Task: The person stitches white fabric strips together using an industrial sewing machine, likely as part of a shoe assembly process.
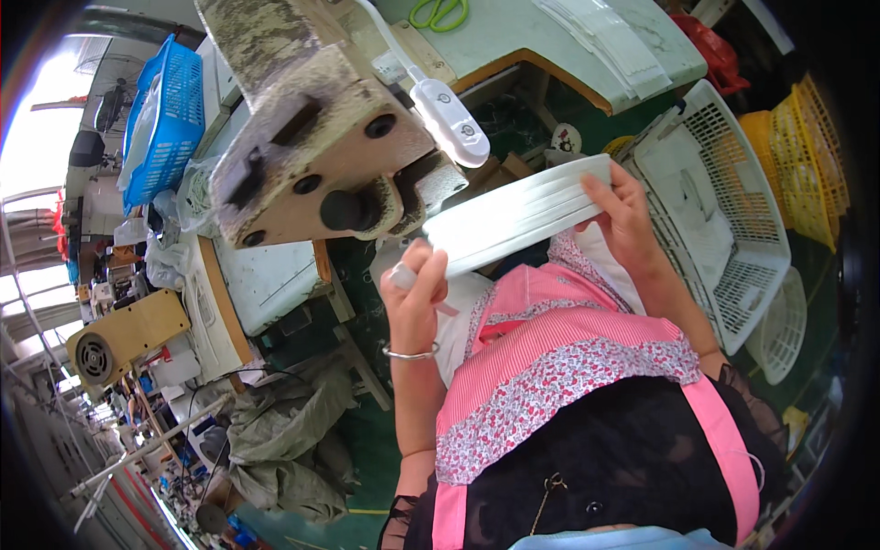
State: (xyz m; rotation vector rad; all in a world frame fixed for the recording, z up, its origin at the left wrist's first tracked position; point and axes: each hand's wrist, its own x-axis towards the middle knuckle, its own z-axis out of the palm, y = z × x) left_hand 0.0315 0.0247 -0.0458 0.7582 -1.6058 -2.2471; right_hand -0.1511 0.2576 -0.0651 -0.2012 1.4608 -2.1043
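Near and right of the machine head (339, 137): white pleated strip (522, 215), held up above the pink apron (559, 344) and spanning the space between both hands
Strip's long axis: crosswise with a slant, near left end to far right end, so the right end sits a little farther from the body; the folds run lengthwise along its broad face
Left hand (414, 293): curled nearly closed, thumb and forefinger pinching the near corner of the strip's left end; a pale band (401, 277) wraps one finger and a bangle (411, 354) circles the wrist
Right hand (623, 213): half curled, gripping the strip's right end with the thumb on its visible face; how far the fingers reach behind is hidden
Hand nearer the machine head: the left; the right is well apart from it
Strip's left end: just beside the head's near right corner; whether they touch cannot be told from this angle
Far side: pale green table (504, 32) with green scissors (440, 11) on its left and a stack of white strips (614, 50) on its right
Right side: white crate (777, 243), a yellow basket (811, 165) beyond it
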